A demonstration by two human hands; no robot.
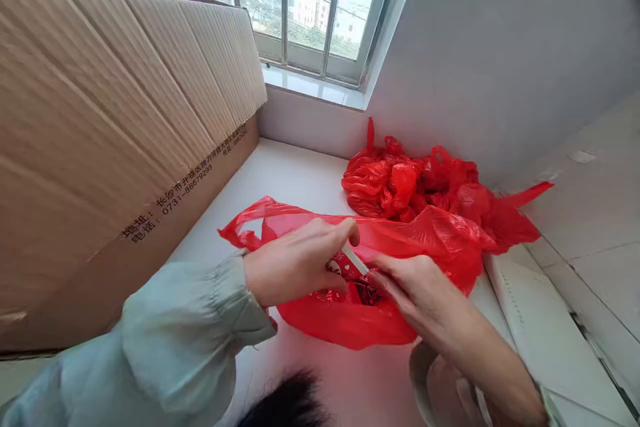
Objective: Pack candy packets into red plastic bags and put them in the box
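A red plastic bag (345,330) lies spread open on the white surface under both hands. Inside it are red items with white hearts and patterning; one red patterned item (346,265) has a white edge facing up. My left hand (300,257) reaches in from the left, its fingers and thumb curled around that item. From the right, my right hand (420,287) has its fingertips pressed together at the lower end of the white edge. The item's lower part is hidden by the bag and hands.
A large cardboard box (125,133) stands at the left. Several crumpled red bags (400,177) lie against the wall behind. A barred window (310,13) is at the back, and a long white box (550,327) lies at the right. Dark hair (285,403) shows at the bottom edge.
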